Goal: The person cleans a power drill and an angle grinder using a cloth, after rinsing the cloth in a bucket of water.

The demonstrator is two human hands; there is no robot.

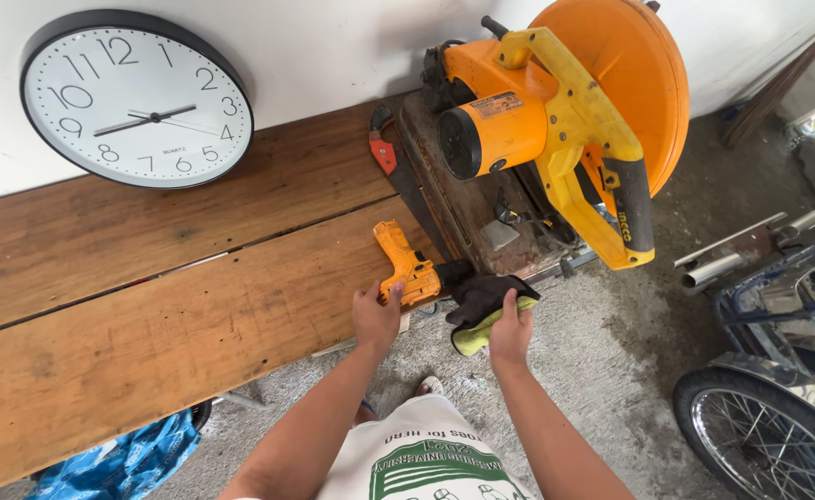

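An orange cordless drill (402,263) lies at the right end of a wooden bench (148,315). My left hand (376,315) grips its handle. My right hand (511,329) presses a dirty black and yellow-green cloth (479,310) against the drill's chuck end, just off the bench edge. Both of my forearms reach up from the bottom of the view.
A large orange and yellow chop saw (555,120) stands behind the drill on a rusty base. A round wall clock (136,97) leans on the bench against the wall. Metal tubes (750,245) and a bicycle wheel (768,435) are at the right. A blue bag (120,463) lies under the bench.
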